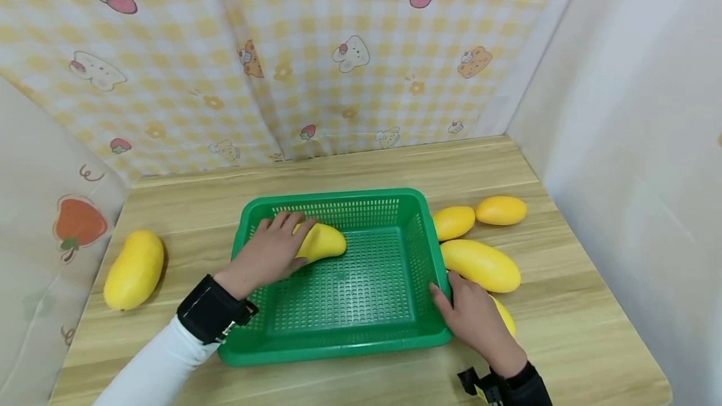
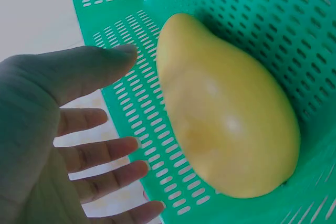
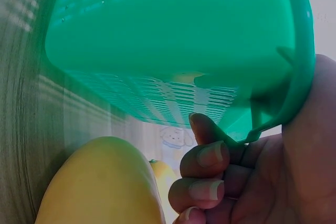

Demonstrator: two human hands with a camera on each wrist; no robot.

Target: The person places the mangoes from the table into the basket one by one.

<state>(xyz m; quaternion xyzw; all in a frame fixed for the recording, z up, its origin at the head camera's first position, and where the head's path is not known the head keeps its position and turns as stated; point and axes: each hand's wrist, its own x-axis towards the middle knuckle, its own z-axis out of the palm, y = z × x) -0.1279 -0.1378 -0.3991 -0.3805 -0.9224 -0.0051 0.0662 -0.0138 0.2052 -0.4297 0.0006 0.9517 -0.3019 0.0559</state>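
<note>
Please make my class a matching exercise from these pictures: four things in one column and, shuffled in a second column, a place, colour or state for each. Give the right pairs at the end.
Column one
1. Left hand
2. Right hand
3. Basket
4. Patterned cloth

Column two
A. Yellow and white checks, behind the table
B. Green, with a yellow fruit inside
C. Holding the basket's rim
D. Fingers extended, near the fruit in the basket

Right pairs: 1-D, 2-C, 3-B, 4-A
</note>
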